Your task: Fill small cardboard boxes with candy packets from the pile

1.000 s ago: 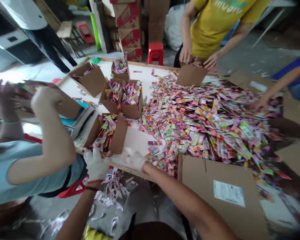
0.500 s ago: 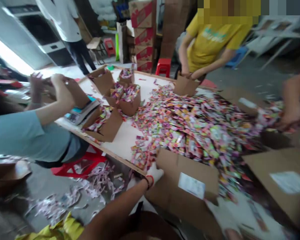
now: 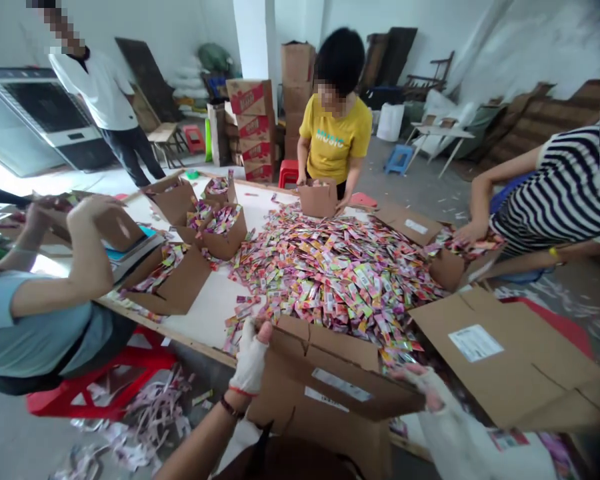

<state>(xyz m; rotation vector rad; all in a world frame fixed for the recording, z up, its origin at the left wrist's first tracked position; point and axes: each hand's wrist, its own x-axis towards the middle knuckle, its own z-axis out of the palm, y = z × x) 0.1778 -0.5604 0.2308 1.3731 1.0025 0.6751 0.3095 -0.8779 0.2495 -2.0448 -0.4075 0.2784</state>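
Gloves on, left hand (image 3: 250, 360) and right hand (image 3: 433, 393) grip the box (image 3: 330, 393) flaps; best kept level beside the packets (image 3: 340, 273).

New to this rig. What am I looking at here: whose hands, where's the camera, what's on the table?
There is no machine: a person wears one camera on the head, looking forward and down, so the two gloved hands at the bottom are theirs. The left hand grips a flap of a cardboard box at the table's near edge; the right hand, blurred, is at the box's other side. The table carries a big heap of colourful sachets and small open boxes filled with them. Other people work around the table.
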